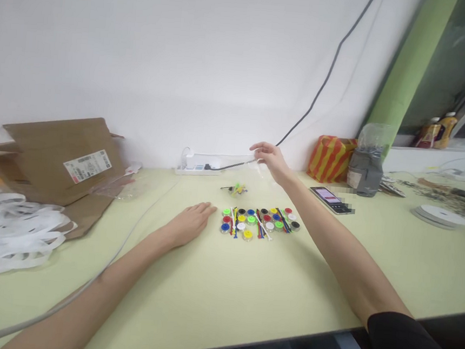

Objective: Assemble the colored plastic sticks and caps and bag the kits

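My left hand [191, 222] lies flat and open on the pale green table [222, 293], just left of a cluster of small coloured round caps and thin coloured sticks [258, 222]. My right hand [270, 157] is raised at the back of the table, its fingers pinched on what looks like a clear plastic bag [262, 169] that hangs down from them. A smaller clump of coloured bits [237, 188] lies beneath that hand, behind the main cluster.
A white power strip [198, 165] with a grey cable sits against the wall. Cardboard [60, 162] and white strips [5, 233] fill the left side. A phone [331, 199], a striped bag [331, 159], a grey pouch [365, 167] and a tape roll [440, 215] lie to the right.
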`<act>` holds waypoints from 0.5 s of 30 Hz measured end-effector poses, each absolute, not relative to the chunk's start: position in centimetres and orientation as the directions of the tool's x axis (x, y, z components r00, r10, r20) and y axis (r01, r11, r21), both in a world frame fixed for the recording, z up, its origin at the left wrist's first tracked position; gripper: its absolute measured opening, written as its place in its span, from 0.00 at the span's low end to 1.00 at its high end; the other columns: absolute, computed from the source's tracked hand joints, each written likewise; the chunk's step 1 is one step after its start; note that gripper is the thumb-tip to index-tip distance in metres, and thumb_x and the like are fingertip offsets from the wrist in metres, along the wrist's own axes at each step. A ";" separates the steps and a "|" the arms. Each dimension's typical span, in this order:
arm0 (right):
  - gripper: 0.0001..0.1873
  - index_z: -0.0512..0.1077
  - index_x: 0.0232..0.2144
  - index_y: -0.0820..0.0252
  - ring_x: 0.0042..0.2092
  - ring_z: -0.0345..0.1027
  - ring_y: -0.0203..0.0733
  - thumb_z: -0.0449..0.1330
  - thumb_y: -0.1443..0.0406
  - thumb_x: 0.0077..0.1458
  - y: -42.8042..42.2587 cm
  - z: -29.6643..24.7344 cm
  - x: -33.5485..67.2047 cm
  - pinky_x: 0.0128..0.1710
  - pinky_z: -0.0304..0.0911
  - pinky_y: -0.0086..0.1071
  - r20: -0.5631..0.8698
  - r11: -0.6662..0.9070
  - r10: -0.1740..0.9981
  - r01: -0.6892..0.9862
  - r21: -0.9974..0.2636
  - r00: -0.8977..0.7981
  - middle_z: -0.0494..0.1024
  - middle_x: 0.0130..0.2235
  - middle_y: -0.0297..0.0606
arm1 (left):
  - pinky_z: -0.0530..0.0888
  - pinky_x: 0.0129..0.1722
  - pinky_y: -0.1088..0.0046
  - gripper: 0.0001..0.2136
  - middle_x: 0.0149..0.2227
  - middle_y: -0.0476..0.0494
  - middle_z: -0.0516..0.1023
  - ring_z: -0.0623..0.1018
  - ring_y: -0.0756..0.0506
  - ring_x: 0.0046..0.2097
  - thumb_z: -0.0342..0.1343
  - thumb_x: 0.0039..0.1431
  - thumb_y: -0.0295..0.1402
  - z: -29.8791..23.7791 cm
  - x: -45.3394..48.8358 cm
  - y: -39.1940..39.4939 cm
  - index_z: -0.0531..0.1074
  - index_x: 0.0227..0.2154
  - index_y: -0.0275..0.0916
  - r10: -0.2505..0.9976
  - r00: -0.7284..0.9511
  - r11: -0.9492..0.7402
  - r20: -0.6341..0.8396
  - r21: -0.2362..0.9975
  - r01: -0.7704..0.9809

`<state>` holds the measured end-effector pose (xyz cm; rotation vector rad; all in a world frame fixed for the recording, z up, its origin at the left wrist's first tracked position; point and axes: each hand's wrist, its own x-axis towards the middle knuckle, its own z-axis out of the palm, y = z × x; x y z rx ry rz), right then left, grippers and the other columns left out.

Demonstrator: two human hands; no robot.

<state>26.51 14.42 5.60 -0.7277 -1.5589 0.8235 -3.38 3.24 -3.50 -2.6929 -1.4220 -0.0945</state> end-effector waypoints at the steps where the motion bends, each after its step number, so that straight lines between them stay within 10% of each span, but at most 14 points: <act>1: 0.12 0.75 0.34 0.60 0.33 0.63 0.34 0.59 0.67 0.44 14.6 5.9 27.1 0.34 0.60 0.28 0.569 0.571 0.817 -0.009 -0.821 -0.094 0.71 0.30 0.33 | 0.60 0.66 0.59 0.25 0.69 0.34 0.60 0.62 0.41 0.68 0.35 0.70 0.32 -3.5 -3.4 3.2 0.60 0.66 0.37 0.822 0.561 -0.559 0.097 -0.053 0.828; 15: 0.08 0.70 0.34 0.58 0.24 0.61 0.35 0.54 0.63 0.52 17.5 2.5 34.8 0.23 0.57 0.27 0.144 0.270 0.729 -0.087 -0.959 0.669 0.62 0.22 0.29 | 0.61 0.66 0.59 0.26 0.69 0.36 0.60 0.62 0.40 0.69 0.35 0.68 0.31 -3.9 -3.7 4.2 0.60 0.66 0.36 0.827 0.553 -0.549 0.099 -0.070 0.833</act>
